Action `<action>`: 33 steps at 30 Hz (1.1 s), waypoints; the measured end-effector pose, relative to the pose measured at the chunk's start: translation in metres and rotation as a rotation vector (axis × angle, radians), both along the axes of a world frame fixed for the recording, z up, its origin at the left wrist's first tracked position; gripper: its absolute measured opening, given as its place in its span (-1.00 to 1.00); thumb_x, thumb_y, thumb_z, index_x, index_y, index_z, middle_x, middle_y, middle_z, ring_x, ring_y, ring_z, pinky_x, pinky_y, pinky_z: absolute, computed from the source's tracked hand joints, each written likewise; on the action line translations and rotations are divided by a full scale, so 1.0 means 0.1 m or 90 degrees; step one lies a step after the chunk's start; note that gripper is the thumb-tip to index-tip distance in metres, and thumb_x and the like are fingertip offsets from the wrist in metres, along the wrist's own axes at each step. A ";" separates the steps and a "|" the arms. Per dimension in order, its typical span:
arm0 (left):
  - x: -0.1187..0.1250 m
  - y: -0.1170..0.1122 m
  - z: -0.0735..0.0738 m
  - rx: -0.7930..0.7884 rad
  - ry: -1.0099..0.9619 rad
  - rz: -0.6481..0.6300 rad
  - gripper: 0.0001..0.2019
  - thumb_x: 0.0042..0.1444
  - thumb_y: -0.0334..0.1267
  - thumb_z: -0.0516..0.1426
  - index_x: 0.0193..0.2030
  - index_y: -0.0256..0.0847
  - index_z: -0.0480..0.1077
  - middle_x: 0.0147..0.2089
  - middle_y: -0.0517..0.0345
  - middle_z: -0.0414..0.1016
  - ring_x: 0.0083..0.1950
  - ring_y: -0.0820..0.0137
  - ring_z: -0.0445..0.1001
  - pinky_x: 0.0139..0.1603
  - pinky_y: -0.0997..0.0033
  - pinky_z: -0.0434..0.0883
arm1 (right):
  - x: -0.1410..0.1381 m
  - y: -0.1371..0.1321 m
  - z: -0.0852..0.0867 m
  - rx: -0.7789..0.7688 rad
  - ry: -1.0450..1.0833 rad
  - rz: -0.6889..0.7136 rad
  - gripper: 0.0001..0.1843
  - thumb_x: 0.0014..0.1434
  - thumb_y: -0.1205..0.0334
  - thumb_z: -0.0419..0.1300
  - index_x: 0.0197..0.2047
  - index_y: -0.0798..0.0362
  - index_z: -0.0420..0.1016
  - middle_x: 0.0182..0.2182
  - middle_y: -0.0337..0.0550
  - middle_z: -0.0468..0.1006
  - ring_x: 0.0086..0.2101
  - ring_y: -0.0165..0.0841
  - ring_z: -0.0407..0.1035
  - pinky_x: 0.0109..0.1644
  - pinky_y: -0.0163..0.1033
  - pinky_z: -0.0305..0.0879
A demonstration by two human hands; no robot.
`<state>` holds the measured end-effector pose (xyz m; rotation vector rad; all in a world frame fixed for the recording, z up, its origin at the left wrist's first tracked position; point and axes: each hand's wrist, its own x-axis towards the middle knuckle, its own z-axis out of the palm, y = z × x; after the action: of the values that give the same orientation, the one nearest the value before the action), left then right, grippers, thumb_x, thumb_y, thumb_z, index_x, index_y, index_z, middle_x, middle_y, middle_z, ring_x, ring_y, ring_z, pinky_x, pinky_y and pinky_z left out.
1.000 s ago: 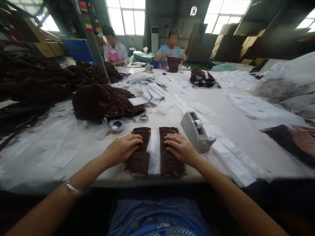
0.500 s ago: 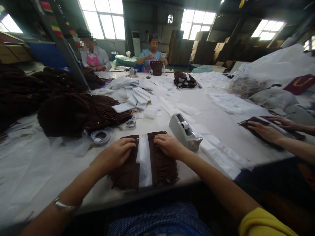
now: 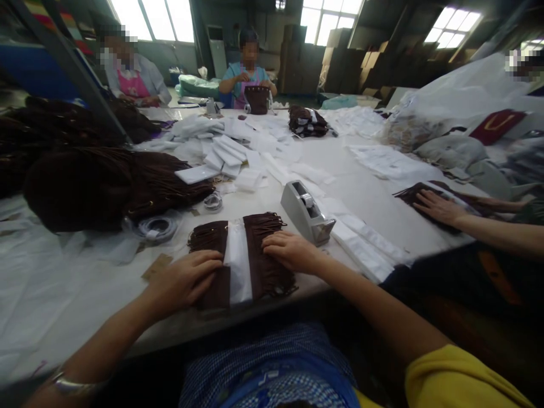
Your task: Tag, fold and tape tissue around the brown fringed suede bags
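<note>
The left hand [image 3: 185,280] lies palm down, fingers loosely spread, on the near left corner of a dark brown fringed piece [image 3: 260,229], its fingertips reaching the edge of the white strip [image 3: 238,263] that runs down the middle. The right hand [image 3: 289,252] is flat too, fingers together and pointing toward nine o'clock, pressing the right half of the fringe. Neither hand pinches anything.

The fringed piece sits at the near edge of the table [image 3: 374,198], straight in front of the person. It looks soft, light and limp, like suede. The loose strands would likely splay or tangle if dragged, so I'd say it wants flat palms or a grip along the firmer top band at twelve o'clock, not by the fringe ends. The white strip seems thin and papery and could crease or slip.

From the piece, a grey tape dispenser [image 3: 306,212] stands just beside it at two o'clock. A bagged coil [image 3: 155,226] lies at ten o'clock, with a heap of brown fringed goods [image 3: 97,190] behind it. Folded white sheets [image 3: 225,153] are stacked toward twelve. Well apart at three o'clock, a co-worker's hand [image 3: 437,207] rests flat on another brown piece.
</note>
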<state>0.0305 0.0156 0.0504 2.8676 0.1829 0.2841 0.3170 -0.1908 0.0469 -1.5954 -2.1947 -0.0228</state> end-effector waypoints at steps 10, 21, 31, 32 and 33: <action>-0.18 -0.09 0.00 0.051 -0.065 0.114 -0.69 0.24 -0.19 0.03 0.02 -0.11 0.50 0.17 0.04 0.50 0.11 0.20 0.50 0.15 0.22 0.41 | 0.00 -0.10 -0.07 0.037 0.017 -0.148 -0.43 0.12 0.64 0.02 0.13 0.04 0.46 0.14 -0.07 0.47 0.14 -0.28 0.32 0.25 -0.16 0.23; -0.19 -0.17 -0.07 0.009 -0.036 0.182 -0.72 0.20 -0.22 0.01 -0.08 -0.12 0.52 0.12 0.08 0.55 0.09 0.20 0.53 0.12 0.23 0.43 | 0.23 0.02 -0.01 -0.051 -0.057 -0.308 -0.62 0.18 0.60 0.02 -0.10 0.10 0.55 -0.05 0.03 0.53 0.03 -0.24 0.37 0.15 -0.13 0.31; -0.18 -0.24 -0.09 -0.002 -0.002 0.127 -0.68 0.23 -0.24 -0.02 0.01 -0.18 0.48 0.11 -0.01 0.54 0.07 0.18 0.53 0.11 0.22 0.44 | 0.27 0.04 0.03 -0.045 -0.082 -0.223 -0.60 0.18 0.61 -0.01 -0.11 0.09 0.55 0.07 0.01 0.50 0.11 -0.23 0.34 0.19 -0.08 0.31; -0.23 -0.25 -0.09 0.001 -0.023 0.146 -0.69 0.24 -0.22 0.00 0.01 -0.18 0.47 0.13 -0.01 0.53 0.09 0.17 0.52 0.14 0.19 0.42 | 0.22 -0.07 0.04 -0.019 -0.070 -0.243 -0.59 0.18 0.61 -0.01 -0.10 0.09 0.55 0.08 0.02 0.49 0.13 -0.22 0.33 0.20 -0.06 0.30; -0.26 -0.29 -0.09 0.001 -0.050 0.158 -0.70 0.25 -0.21 0.01 0.01 -0.17 0.47 0.14 -0.01 0.51 0.12 0.16 0.50 0.18 0.17 0.40 | 0.13 -0.17 0.04 0.010 -0.048 -0.239 -0.58 0.19 0.59 -0.01 -0.05 0.07 0.54 0.11 0.02 0.48 0.15 -0.22 0.31 0.22 -0.05 0.28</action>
<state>0.0047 -0.0139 0.0411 2.8290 0.5240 0.4423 0.3302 -0.2082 0.0510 -2.0020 -1.9104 -0.2127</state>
